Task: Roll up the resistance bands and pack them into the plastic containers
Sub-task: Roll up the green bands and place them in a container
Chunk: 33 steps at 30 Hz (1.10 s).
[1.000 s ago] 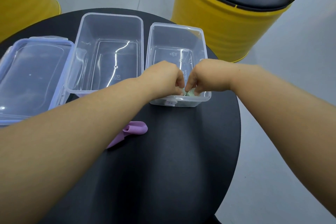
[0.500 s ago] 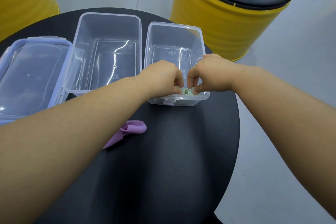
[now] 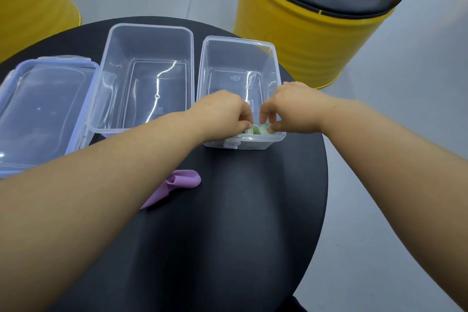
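Nearest the camera, on the round black bench (image 3: 228, 235), a purple band (image 3: 174, 185) lies loose and only curled at one end, half hidden under the left forearm; it has not been rolled or packed yet.

Just beyond it stands the smaller clear box (image 3: 238, 63), and both hands are over its near end. A green band (image 3: 260, 130), rolled into a tight coil, sits inside against the near wall. A second ago the two hands were pressed close together over it, knuckles nearly touching. Now they have drawn a little apart, and the coil shows between them. The left hand (image 3: 222, 116) is curled, thumb and forefinger pinched at the coil's left edge. The right hand (image 3: 291, 111) has its fingers loosened and part open, with the thumb tip touching the coil's right side. I judge that the roll is being set down and let go, so the first band is close to packed. The risk is that it springs open once both hands lift, since nothing but the wall braces it.

To the left of that box, the larger clear box (image 3: 149, 33) holds nothing, and a lid (image 3: 43, 109) lies beside it. Farther off stand a yellow drum stool (image 3: 304, 33) with a black seat and part of another yellow drum (image 3: 30, 2).
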Tool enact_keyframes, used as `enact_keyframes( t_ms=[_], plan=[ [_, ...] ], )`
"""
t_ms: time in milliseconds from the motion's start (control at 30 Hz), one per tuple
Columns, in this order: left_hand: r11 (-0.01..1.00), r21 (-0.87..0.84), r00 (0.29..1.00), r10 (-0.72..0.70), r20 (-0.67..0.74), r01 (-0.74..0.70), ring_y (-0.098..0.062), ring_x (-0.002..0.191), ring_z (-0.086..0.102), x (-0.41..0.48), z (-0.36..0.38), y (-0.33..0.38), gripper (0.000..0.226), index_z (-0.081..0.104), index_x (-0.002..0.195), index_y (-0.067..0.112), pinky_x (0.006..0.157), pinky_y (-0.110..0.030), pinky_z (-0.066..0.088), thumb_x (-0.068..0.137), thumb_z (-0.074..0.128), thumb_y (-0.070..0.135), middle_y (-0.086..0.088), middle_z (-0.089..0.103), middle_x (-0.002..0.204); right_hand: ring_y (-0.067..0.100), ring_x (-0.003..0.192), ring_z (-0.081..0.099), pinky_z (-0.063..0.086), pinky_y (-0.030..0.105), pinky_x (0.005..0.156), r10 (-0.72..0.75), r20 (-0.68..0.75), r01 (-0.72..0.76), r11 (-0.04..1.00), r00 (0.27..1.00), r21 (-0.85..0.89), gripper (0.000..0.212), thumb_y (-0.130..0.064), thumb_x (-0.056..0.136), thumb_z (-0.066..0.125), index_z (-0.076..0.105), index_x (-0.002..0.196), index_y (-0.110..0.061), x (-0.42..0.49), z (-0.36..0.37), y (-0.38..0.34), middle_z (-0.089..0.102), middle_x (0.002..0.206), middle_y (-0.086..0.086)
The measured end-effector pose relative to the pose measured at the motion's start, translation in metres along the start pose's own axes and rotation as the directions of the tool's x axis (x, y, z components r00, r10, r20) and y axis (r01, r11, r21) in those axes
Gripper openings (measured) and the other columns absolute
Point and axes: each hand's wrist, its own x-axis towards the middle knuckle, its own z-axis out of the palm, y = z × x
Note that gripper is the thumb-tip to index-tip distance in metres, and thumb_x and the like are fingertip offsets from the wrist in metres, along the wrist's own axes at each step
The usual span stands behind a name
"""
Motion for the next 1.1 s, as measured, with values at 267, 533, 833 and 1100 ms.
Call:
enact_keyframes(
  t_ms=[267, 533, 833, 1100],
  plan=[
    [1.000, 0.024, 1.000, -0.012, 0.002, 0.012, -0.017, 0.101, 0.060, 0.001, 0.001, 0.001, 0.022, 0.067, 0.108, 0.025, 0.085, -0.034, 0.049, 0.093, 0.051, 0.029, 0.004, 0.068, 0.104, 0.020, 0.109, 0.051, 0.031, 0.038, 0.106, 0.010, -0.049, -0.013, 0.997, 0.999, -0.074, 0.026, -0.031, 0.092, 0.051, 0.061, 0.116, -0.030, 0.000, 0.001, 0.000, 0.067, 0.107, -0.007],
    [1.000, 0.027, 1.000, -0.013, -0.010, 0.013, -0.015, 0.100, 0.060, 0.000, 0.001, 0.000, 0.022, 0.066, 0.108, 0.024, 0.080, -0.030, 0.048, 0.093, 0.051, 0.030, 0.005, 0.068, 0.104, 0.019, 0.114, 0.048, 0.031, 0.037, 0.107, 0.026, -0.057, -0.031, 0.996, 0.998, -0.085, 0.026, -0.031, 0.093, 0.050, 0.062, 0.117, -0.030, 0.001, 0.000, 0.000, 0.065, 0.110, -0.006],
    [1.000, 0.024, 0.999, -0.008, -0.032, 0.009, -0.016, 0.113, 0.055, 0.009, 0.006, 0.004, 0.030, 0.061, 0.120, 0.025, 0.088, -0.032, 0.045, 0.094, 0.050, 0.035, 0.006, 0.062, 0.122, 0.020, 0.113, 0.048, 0.033, 0.035, 0.103, 0.016, -0.077, -0.022, 0.997, 0.997, -0.077, 0.026, -0.030, 0.093, 0.051, 0.063, 0.115, -0.029, 0.000, -0.001, 0.001, 0.065, 0.112, -0.004],
    [0.990, -0.121, 0.997, -0.074, -0.024, 0.071, -0.019, 0.095, 0.061, 0.021, 0.012, 0.018, 0.032, 0.068, 0.094, 0.019, 0.082, -0.036, 0.051, 0.081, 0.065, 0.049, 0.001, 0.070, 0.098, 0.025, 0.104, 0.051, 0.042, 0.039, 0.092, 0.051, -0.126, -0.052, 0.999, 0.991, -0.012, 0.023, -0.028, 0.090, 0.053, 0.068, 0.107, -0.026, -0.001, 0.007, 0.007, 0.064, 0.103, 0.004]
  ],
)
